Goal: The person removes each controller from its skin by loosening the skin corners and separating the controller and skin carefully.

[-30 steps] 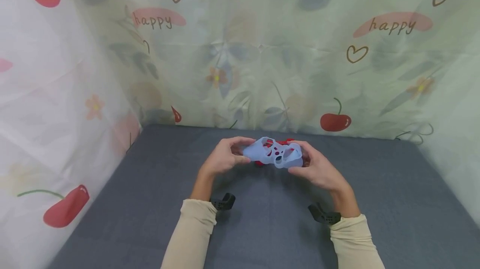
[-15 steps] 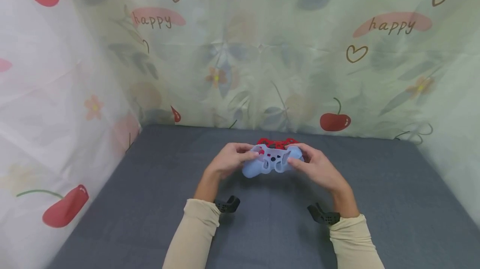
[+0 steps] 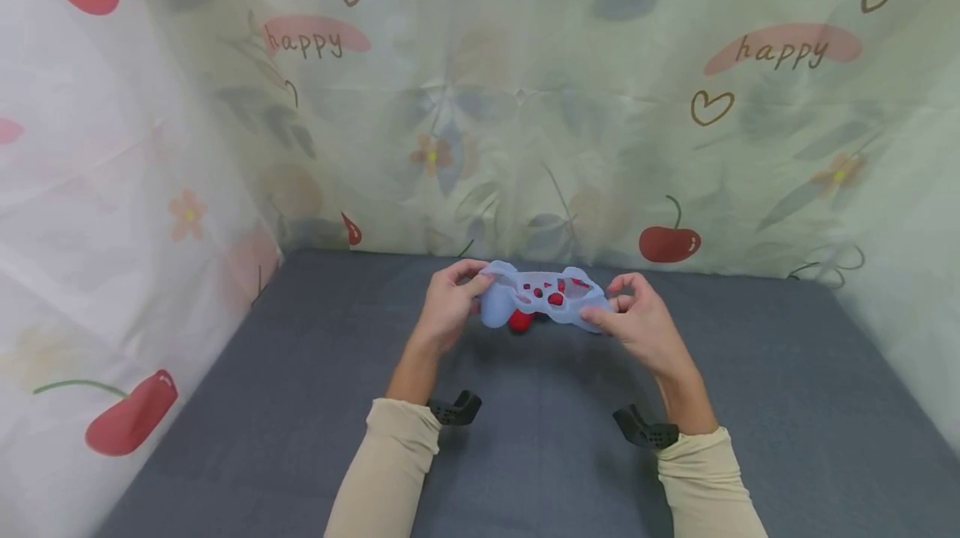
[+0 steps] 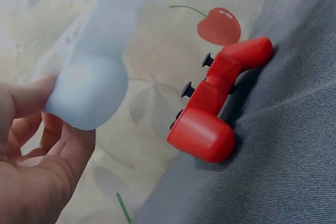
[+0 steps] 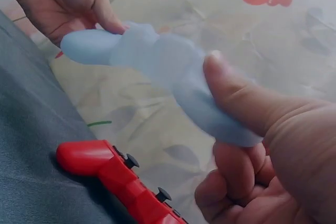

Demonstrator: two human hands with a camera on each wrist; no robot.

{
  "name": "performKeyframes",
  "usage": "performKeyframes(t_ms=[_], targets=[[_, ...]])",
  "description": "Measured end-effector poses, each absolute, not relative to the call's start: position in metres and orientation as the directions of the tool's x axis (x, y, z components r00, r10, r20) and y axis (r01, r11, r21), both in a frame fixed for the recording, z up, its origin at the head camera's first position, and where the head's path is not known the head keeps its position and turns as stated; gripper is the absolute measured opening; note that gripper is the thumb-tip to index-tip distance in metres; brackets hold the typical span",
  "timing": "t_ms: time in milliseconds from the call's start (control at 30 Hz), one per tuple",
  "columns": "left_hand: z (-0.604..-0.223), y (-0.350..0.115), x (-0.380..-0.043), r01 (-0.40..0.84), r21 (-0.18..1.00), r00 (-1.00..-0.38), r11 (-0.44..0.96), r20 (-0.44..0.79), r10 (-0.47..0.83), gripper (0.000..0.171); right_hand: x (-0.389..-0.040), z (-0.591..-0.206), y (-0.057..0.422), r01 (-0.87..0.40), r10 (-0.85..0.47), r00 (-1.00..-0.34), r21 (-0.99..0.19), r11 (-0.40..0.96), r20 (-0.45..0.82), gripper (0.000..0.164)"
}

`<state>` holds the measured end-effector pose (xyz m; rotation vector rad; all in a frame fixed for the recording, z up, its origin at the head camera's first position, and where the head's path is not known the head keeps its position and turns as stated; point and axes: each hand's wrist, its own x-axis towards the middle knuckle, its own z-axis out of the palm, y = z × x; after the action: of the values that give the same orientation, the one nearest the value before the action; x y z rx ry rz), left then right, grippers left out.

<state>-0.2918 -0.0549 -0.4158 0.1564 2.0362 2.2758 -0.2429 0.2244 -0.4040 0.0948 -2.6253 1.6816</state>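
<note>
A pale blue, see-through silicone controller cover (image 3: 498, 304) is held up between both hands. My left hand (image 3: 447, 304) pinches its left end, thumb on the near face and fingers behind, as the left wrist view shows. The right hand (image 3: 637, 317) pinches the other end with its thumb (image 5: 231, 90) across the cover and fingers curled below. Under and behind the cover lies a red game controller (image 4: 202, 124) on the dark cloth, its black thumbsticks (image 4: 187, 89) pointing up. In the head view most of the controller shows only through the cover's holes; neither hand touches it.
A dark grey cloth (image 3: 300, 455) covers the table. Behind and to the left hangs a pale curtain (image 3: 480, 171) printed with cherries and leaves. Black camera mounts (image 3: 457, 409) sit on both wrists, below cream sleeves.
The cover first came down toward me and tipped so the red controller showed behind it. Since then both hands have raised it and turned it, hiding most of the controller again.
</note>
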Motion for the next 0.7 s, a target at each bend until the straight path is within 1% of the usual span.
performKeyframes(t_ms=[133, 167, 267, 333, 433, 533, 633, 700], targets=[[-0.415, -0.056, -0.291, -0.001, 0.995, -0.994, -0.103, 0.01, 0.112, 0.022, -0.244, -0.405, 0.225, -0.07, -0.056, -0.997, -0.896, 0.439, 0.051, 0.052], [-0.415, -0.057, -0.291, -0.005, 0.996, -0.992, -0.09, 0.006, 0.123, 0.022, -0.244, -0.405, 0.225, -0.078, -0.077, -0.996, -0.894, 0.442, 0.049, 0.054], [-0.416, -0.057, -0.291, -0.008, 0.999, -0.985, -0.039, -0.001, 0.17, 0.024, -0.243, -0.404, 0.228, -0.086, -0.153, -0.988, -0.889, 0.45, 0.018, 0.069], [-0.416, -0.057, -0.291, -0.005, 1.0, -0.98, -0.004, -0.004, 0.2, 0.026, -0.243, -0.404, 0.23, -0.091, -0.209, -0.978, -0.888, 0.451, -0.006, 0.072], [-0.416, -0.056, -0.29, -0.004, 1.0, -0.972, 0.018, -0.008, 0.235, 0.028, -0.241, -0.405, 0.232, -0.105, -0.275, -0.961, -0.898, 0.427, -0.018, 0.063], [-0.415, -0.057, -0.289, -0.013, 0.999, -0.966, 0.044, -0.024, 0.257, 0.028, -0.242, -0.406, 0.233, -0.106, -0.312, -0.95, -0.906, 0.41, -0.03, 0.056], [-0.414, -0.059, -0.288, -0.02, 0.996, -0.953, 0.087, -0.045, 0.301, 0.028, -0.242, -0.407, 0.234, -0.096, -0.308, -0.95, -0.888, 0.449, -0.053, 0.055], [-0.413, -0.061, -0.287, -0.017, 0.991, -0.935, 0.131, -0.062, 0.35, 0.032, -0.242, -0.408, 0.235, -0.091, -0.298, -0.952, -0.867, 0.49, -0.069, 0.056]])
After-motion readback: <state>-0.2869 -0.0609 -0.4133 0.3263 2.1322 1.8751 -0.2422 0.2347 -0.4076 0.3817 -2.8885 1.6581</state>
